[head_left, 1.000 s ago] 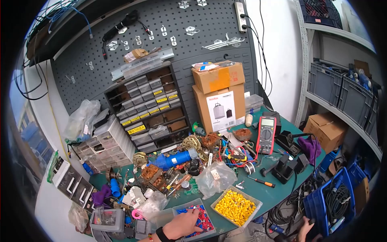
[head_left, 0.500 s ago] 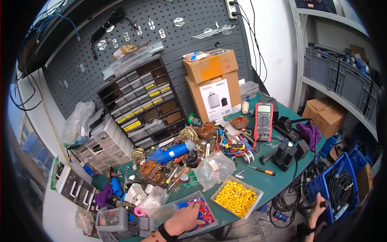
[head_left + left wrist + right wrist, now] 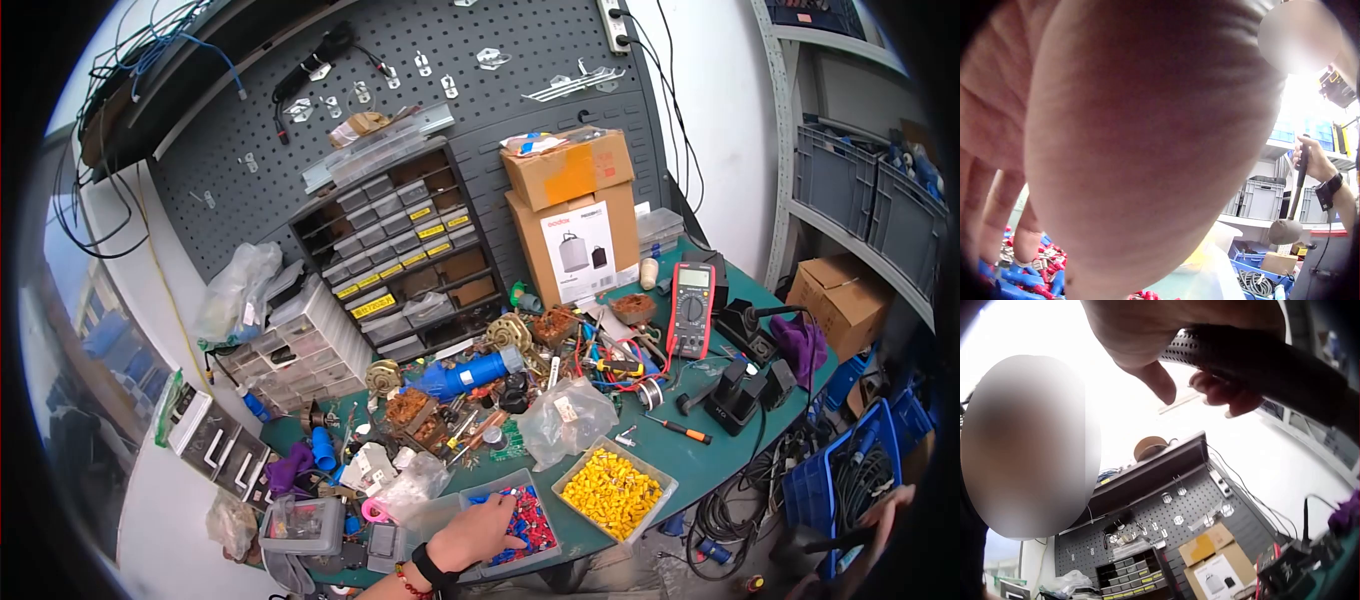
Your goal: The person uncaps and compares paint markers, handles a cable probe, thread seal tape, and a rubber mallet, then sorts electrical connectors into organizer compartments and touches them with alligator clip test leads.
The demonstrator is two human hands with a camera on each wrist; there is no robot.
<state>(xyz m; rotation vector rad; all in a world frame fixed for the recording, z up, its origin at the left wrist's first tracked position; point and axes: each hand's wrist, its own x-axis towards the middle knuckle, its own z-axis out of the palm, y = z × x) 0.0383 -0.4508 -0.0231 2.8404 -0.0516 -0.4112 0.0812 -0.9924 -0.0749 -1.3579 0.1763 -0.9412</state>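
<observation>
My left hand (image 3: 475,535) rests in a clear plastic bin of small red and blue crimp terminals (image 3: 532,520). In the left wrist view its fingers (image 3: 1027,240) reach down among the terminals, and the palm blocks much of the picture. Off at the right, blurred in the head view, is my right hand (image 3: 885,512). It grips the dark handle of a mallet (image 3: 1286,231), whose grey head hangs downward in the left wrist view. The right wrist view shows the fingers curled around the black perforated grip (image 3: 1210,350).
Beside the left hand stands a bin of yellow terminals (image 3: 615,492). Behind lie a clear plastic bag (image 3: 568,425), a blue cylinder (image 3: 465,375) and piled parts. A red multimeter (image 3: 690,312) and a screwdriver (image 3: 685,431) are to the right. A blue crate (image 3: 815,500) with cables sits below the table edge.
My right hand has come up from low beside the table and swung right with the mallet. The left hand stays at the red and blue terminals while the head view shifts.
</observation>
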